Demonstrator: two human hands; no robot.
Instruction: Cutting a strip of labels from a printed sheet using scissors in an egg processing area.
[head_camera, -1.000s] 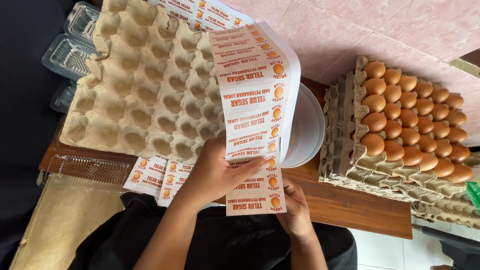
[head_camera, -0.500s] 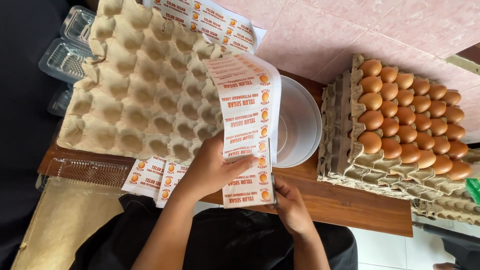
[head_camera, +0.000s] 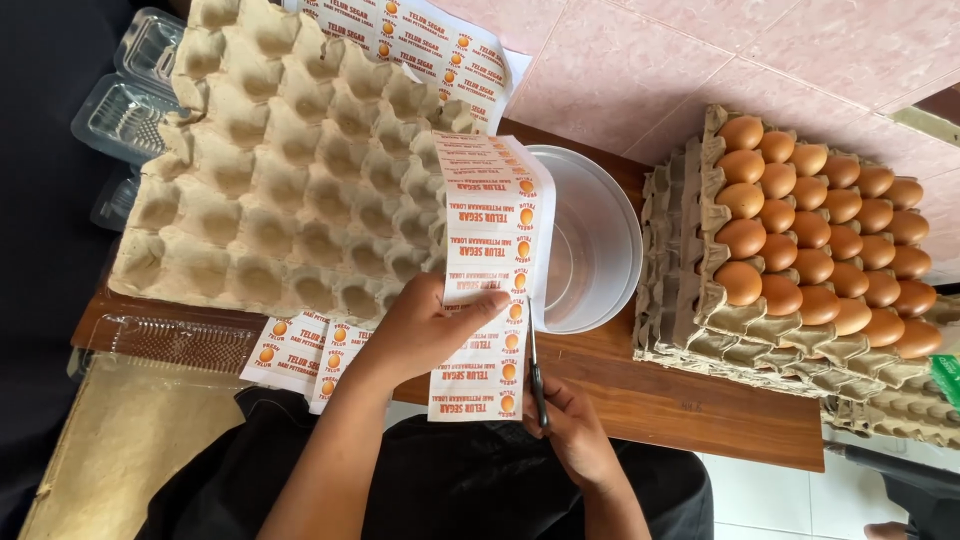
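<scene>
My left hand (head_camera: 420, 330) grips a long white sheet of printed labels with orange egg marks (head_camera: 490, 270), held upright over the table edge. My right hand (head_camera: 575, 435) holds a pair of scissors (head_camera: 537, 375), whose blades run up along the sheet's right edge. Several cut label strips (head_camera: 295, 350) lie on the wooden table (head_camera: 680, 400) just left of my left hand. The top of the sheet leans over a white round tub (head_camera: 595, 240).
A stack of empty grey pulp egg trays (head_camera: 270, 170) sits at the left, more label sheets (head_camera: 430, 45) behind it. Stacked trays full of brown eggs (head_camera: 820, 230) stand at the right. Clear plastic egg boxes (head_camera: 125, 95) lie far left, one (head_camera: 180, 345) at the front.
The label sheet has slid down and toward me, so less of it stands above the tub. Both hands shifted slightly, and the scissors now show along the sheet's right edge.
</scene>
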